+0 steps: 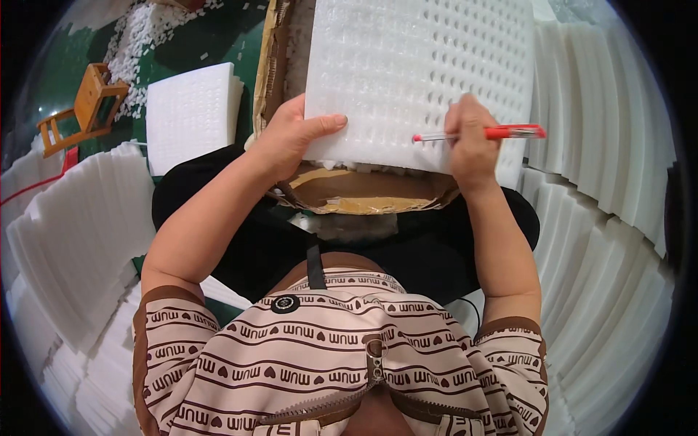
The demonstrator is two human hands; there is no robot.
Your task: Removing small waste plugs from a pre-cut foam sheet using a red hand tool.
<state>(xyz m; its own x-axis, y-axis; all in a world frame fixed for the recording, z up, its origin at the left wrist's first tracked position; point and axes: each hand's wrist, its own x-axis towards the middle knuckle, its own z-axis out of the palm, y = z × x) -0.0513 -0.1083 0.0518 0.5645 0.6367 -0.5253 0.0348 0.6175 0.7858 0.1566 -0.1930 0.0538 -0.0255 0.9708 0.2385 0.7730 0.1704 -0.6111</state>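
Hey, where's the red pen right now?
In the head view, the red pen is right of centre in the upper half, held in the right hand over the lower right part of the white foam sheet.

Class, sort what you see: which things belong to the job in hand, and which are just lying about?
Job in hand:
pitted white sheet, in left hand
red pen, in right hand
cardboard box beneath

Apparently lying about:
wooden chair
scattered white bits
stacked white sheets, perhaps spare
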